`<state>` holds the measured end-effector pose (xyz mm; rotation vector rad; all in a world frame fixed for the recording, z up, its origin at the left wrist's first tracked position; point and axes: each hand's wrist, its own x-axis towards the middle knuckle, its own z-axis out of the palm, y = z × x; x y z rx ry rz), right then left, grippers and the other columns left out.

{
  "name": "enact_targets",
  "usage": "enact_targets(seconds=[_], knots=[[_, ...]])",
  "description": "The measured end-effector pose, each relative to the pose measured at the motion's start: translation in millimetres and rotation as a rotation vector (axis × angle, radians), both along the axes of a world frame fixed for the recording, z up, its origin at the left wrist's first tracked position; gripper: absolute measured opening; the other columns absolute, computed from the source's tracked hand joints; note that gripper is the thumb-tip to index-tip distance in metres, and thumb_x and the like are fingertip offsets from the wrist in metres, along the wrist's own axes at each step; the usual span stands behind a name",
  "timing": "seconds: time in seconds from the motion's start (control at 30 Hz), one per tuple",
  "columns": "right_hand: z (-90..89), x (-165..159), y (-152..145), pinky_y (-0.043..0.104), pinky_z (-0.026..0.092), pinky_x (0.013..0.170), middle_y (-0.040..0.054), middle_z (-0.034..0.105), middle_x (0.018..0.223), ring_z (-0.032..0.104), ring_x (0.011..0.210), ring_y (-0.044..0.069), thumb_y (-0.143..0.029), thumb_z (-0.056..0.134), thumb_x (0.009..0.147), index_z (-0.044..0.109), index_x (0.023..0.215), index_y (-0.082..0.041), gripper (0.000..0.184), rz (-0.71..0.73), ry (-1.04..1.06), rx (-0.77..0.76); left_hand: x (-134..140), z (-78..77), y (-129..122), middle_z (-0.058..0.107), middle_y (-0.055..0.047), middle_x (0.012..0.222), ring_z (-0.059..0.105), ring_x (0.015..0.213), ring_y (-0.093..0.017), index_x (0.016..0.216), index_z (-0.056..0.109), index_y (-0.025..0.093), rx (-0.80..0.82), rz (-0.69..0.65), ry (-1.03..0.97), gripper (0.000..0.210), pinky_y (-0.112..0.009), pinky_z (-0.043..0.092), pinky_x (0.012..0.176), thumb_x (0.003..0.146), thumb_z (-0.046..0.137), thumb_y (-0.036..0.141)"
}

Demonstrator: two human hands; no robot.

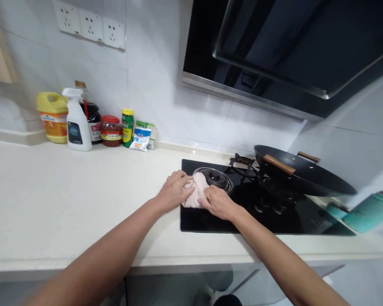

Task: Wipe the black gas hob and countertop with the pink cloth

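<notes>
A crumpled, pale pink cloth point(198, 189) lies on the black stove's point(210, 222) left part, the right hand point(218, 201) curled, pinching its right side, the left hand point(175, 191) reaching over its left, grip unclear.

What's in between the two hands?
A cloth, bunched on the stove, touching both the left hand and right hand; the head view shows it.
</notes>
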<state>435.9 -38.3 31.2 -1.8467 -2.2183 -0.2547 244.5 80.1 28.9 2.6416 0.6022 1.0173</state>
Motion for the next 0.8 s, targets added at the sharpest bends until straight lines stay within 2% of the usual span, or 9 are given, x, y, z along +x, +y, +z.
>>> enact_targets(seconds=[0.1,0.17,0.33,0.4,0.47,0.53,0.6,0.7,0.8], knots=[[-7.1,-18,-39,0.032,0.039,0.076,0.0055,0.061,0.087,0.051,0.082,0.020,-0.042,0.056,0.094,0.055,0.084,-0.021,0.023,0.032,0.054,0.095,-1,-1.3,-6,0.057,-0.008,0.133,0.051,0.123,-0.026,0.134,0.061,0.025,-0.076,-0.093,0.129,0.047,-0.043,0.038,0.107,0.093,0.053,0.048],[-15.8,-28,-59,0.033,0.039,0.074,0.0049,0.059,0.087,0.050,0.082,0.020,-0.038,0.056,0.093,0.052,0.085,-0.022,0.018,0.028,0.112,0.170,-1,-2.8,-14,0.058,-0.007,0.134,0.052,0.124,-0.025,0.135,0.060,0.026,-0.145,-0.143,0.219,0.048,-0.043,0.036,0.109,0.095,0.049,0.049],[-36.8,-36,-90,0.033,0.038,0.072,0.0021,0.054,0.083,0.050,0.081,0.020,-0.030,0.057,0.089,0.046,0.085,-0.023,0.014,-0.024,0.264,0.299,4,0.0,-40,0.063,-0.005,0.130,0.055,0.121,-0.024,0.121,0.066,0.024,-0.103,-0.096,0.325,0.037,-0.042,0.037,0.106,0.095,0.045,0.040],[-40.7,-36,-98,0.033,0.040,0.075,0.0019,0.055,0.086,0.051,0.083,0.020,-0.029,0.058,0.087,0.048,0.089,-0.023,0.012,-0.029,0.359,0.306,2,3.4,-50,0.065,-0.006,0.128,0.057,0.118,-0.023,0.118,0.067,0.024,-0.086,-0.081,0.371,0.036,-0.040,0.041,0.103,0.095,0.045,0.040],[-42.5,-34,-106,0.033,0.043,0.078,0.0028,0.058,0.094,0.054,0.087,0.020,-0.030,0.062,0.085,0.052,0.099,-0.023,0.018,-0.033,0.480,0.276,-5,4.8,-60,0.065,-0.006,0.129,0.058,0.118,-0.023,0.119,0.067,0.023,-0.078,-0.082,0.395,0.038,-0.038,0.042,0.103,0.096,0.043,0.043],[-43.6,-31,-111,0.034,0.045,0.082,0.0041,0.060,0.103,0.057,0.092,0.021,-0.033,0.064,0.084,0.054,0.111,-0.024,0.030,-0.024,0.617,0.238,-16,2.6,-71,0.062,-0.008,0.135,0.056,0.124,-0.023,0.125,0.064,0.022,-0.085,-0.066,0.386,0.043,-0.039,0.040,0.107,0.098,0.039,0.044],[-45.2,-26,-114,0.034,0.047,0.084,0.0047,0.062,0.107,0.059,0.095,0.020,-0.039,0.058,0.090,0.054,0.118,-0.024,0.032,-0.003,0.773,0.231,-28,-2.5,-82,0.057,-0.010,0.144,0.051,0.132,-0.024,0.132,0.060,0.021,-0.107,-0.026,0.353,0.047,-0.041,0.037,0.111,0.100,0.036,0.045],[-49.0,-19,-114,0.034,0.048,0.086,0.0046,0.065,0.099,0.062,0.093,0.020,-0.047,0.041,0.099,0.056,0.112,-0.023,0.032,-0.039,0.967,0.299,-48,-11.5,-97,0.053,-0.010,0.149,0.048,0.136,-0.022,0.136,0.058,0.020,-0.116,0.036,0.310,0.048,-0.041,0.034,0.116,0.102,0.034,0.044],[-52.8,-14,-112,0.034,0.049,0.085,0.0037,0.067,0.090,0.063,0.089,0.020,-0.051,0.038,0.099,0.059,0.105,-0.023,0.036,-0.090,1.004,0.337,-68,-19.9,-108,0.054,-0.010,0.148,0.048,0.136,-0.023,0.137,0.057,0.022,-0.092,0.105,0.332,0.048,-0.043,0.035,0.115,0.102,0.033,0.045]])
